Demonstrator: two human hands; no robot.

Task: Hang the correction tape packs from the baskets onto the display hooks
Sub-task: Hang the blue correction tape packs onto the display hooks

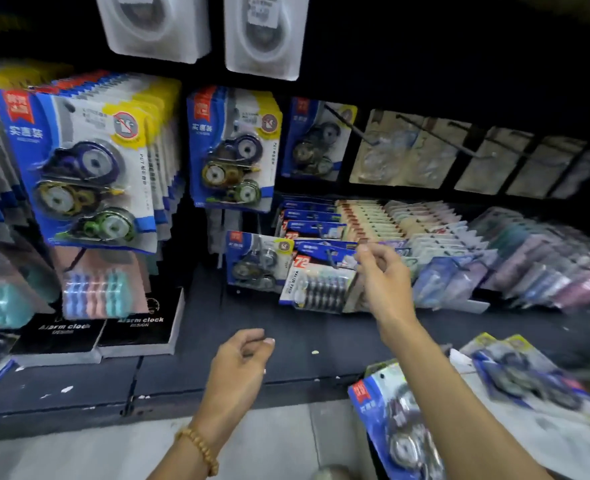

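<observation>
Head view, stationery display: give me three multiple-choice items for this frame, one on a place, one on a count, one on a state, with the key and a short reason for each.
1. Where do the loose correction tape packs lie?
A. bottom right, below the right forearm
B. on top of the alarm clock boxes
C. in the left hand

2. How many correction tape rollers show in the front pack on the left hook?
A. one
B. three
C. five

3. What is the left hand holding?
A. a pack
B. a hook
C. nothing

Key: 1 A, the packs sit at the lower right edge. 2 B, purple, yellow and green rollers are stacked in the blister. 3 C, its fingers are loosely curled with nothing between them.
</observation>
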